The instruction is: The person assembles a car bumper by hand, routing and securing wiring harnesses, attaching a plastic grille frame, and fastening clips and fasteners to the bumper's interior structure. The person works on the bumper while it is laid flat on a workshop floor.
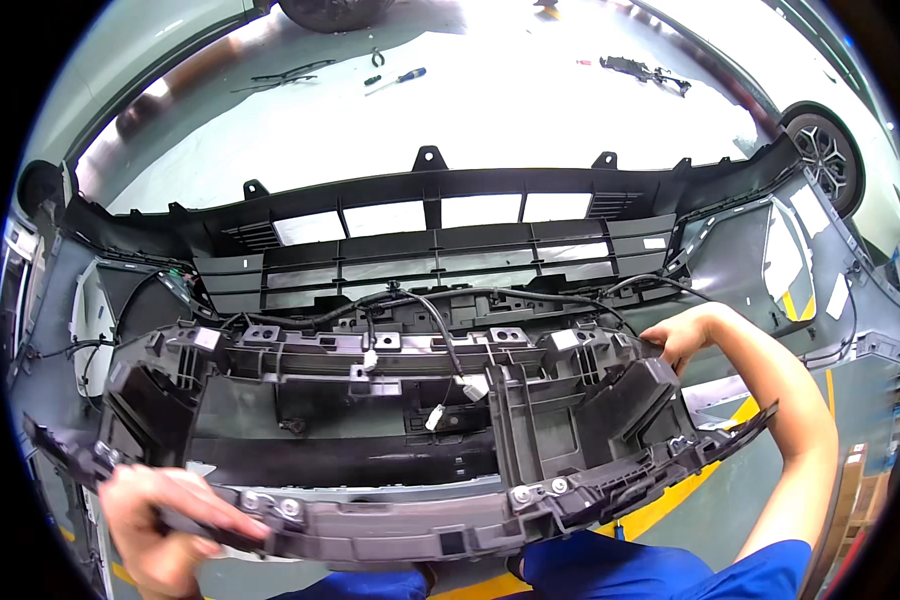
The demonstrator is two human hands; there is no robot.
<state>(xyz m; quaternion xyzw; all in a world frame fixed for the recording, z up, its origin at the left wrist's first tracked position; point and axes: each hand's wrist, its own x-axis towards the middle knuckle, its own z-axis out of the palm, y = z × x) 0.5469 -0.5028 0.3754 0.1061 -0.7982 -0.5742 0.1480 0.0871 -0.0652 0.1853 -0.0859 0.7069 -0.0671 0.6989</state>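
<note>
A large black plastic car bumper assembly [440,250] lies inside-up across the view, with a grille section [440,240] at its far side and a ribbed inner carrier frame [390,400] near me. My left hand [165,525] grips the near lower-left edge of the carrier frame. My right hand [675,335] holds the frame's upper right corner, arm bent over the right side. A black wiring harness [440,320] with white connectors [435,415] runs across the frame's top.
On the pale floor beyond lie a blue-handled screwdriver [400,78], pliers [377,57] and a black bracket part [645,72]. A car wheel [825,155] stands at the right. Yellow floor lines [670,500] run under the bumper's near right.
</note>
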